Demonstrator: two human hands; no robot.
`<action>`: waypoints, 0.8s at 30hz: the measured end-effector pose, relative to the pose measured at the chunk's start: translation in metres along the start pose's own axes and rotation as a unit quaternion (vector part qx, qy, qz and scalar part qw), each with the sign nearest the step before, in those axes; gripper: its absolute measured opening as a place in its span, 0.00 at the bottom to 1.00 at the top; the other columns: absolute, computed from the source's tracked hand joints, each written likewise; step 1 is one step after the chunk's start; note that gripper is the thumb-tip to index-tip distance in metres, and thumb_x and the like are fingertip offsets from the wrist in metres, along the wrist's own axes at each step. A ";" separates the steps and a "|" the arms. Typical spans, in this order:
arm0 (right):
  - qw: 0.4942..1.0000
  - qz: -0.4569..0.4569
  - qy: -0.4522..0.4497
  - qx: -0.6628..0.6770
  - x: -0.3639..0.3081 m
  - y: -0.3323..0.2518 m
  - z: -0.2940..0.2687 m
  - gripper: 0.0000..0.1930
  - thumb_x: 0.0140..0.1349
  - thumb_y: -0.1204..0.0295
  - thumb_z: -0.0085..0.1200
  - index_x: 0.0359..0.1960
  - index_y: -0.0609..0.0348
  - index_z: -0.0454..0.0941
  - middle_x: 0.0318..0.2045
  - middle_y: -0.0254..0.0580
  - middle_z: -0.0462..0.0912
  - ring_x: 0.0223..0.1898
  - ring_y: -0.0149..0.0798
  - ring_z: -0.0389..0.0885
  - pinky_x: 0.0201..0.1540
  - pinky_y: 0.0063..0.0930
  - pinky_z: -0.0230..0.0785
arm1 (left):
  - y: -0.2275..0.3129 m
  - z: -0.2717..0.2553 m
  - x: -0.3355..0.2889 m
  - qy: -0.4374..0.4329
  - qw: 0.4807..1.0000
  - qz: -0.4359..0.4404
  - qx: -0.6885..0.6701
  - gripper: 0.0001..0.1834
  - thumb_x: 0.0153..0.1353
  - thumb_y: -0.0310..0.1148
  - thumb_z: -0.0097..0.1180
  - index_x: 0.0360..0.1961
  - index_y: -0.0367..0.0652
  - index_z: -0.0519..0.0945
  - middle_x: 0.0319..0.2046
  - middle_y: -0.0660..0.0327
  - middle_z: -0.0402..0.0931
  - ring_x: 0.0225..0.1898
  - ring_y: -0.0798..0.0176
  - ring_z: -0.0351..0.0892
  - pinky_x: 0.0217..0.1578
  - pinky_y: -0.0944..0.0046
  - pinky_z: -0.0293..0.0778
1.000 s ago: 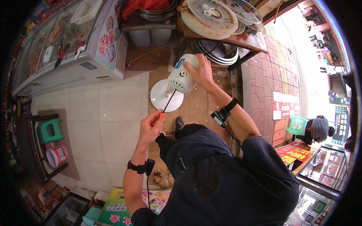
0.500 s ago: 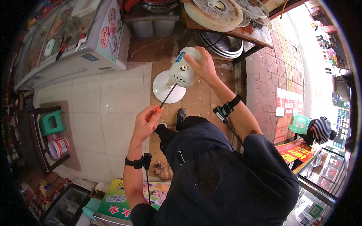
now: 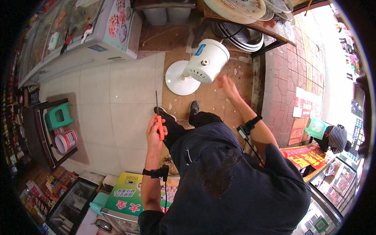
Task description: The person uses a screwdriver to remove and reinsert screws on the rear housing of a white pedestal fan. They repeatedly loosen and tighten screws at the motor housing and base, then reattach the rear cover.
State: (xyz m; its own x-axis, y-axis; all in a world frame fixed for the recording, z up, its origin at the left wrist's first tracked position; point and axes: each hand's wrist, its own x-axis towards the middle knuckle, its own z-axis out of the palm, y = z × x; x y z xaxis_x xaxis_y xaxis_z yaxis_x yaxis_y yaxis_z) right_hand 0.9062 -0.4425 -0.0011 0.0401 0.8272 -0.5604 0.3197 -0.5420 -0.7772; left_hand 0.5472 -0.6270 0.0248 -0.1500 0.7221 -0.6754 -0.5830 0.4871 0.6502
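Note:
My left hand is closed around the orange handle of a screwdriver. Its thin dark shaft points up, clear of any other thing. A white fan motor housing, with a blue label, a knob and vent slots, leans over its round white base on the floor ahead of me. Just below and right of the housing is my right hand, apart from it. Its fingers look loosely spread with nothing in them, slightly blurred.
A wooden table at the far right bears fan guards, with metal basins under it. A chest freezer stands at the left, pliers on top. A green stool is left; a person is at the right.
My right hand has let go of the motor housing and drawn back toward me. The screwdriver has come away from the housing's underside, lowered with my left hand and turned upright.

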 end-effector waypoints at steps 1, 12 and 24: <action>0.996 0.005 -0.057 -0.067 -0.008 0.011 0.009 0.31 0.76 0.48 0.48 0.60 0.69 0.75 0.49 0.50 0.84 0.52 0.40 0.81 0.58 0.36 0.73 | -0.001 0.000 0.001 -0.009 1.000 0.006 0.017 0.24 0.76 0.33 0.53 0.70 0.42 0.70 0.49 0.53 0.81 0.29 0.66 0.78 0.26 0.66 0.75; 0.945 0.046 -0.306 0.111 -0.099 -0.032 0.182 0.33 0.76 0.49 0.53 0.66 0.69 0.73 0.51 0.42 0.80 0.50 0.32 0.77 0.52 0.29 0.74 | 0.056 0.024 0.035 -0.275 0.910 0.058 0.305 0.22 0.65 0.24 0.64 0.59 0.40 0.75 0.52 0.57 0.81 0.50 0.64 0.81 0.52 0.64 0.77; 0.973 -0.083 -0.166 0.136 -0.096 -0.091 0.230 0.18 0.77 0.66 0.53 0.59 0.69 0.71 0.41 0.41 0.84 0.43 0.27 0.82 0.46 0.23 0.76 | 0.163 -0.051 0.123 -0.210 0.872 0.106 0.429 0.11 0.70 0.29 0.62 0.50 0.38 0.85 0.38 0.64 0.86 0.38 0.71 0.83 0.43 0.67 0.80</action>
State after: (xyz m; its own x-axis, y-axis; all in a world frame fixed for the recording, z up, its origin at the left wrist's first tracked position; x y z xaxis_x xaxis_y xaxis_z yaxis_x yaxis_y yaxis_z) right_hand 0.6558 -0.5062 0.0576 -0.3130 0.8375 -0.4480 0.0321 -0.4621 -0.8863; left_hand 0.3926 -0.4838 0.0302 0.2294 0.8690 -0.4384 0.2604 0.3792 0.8879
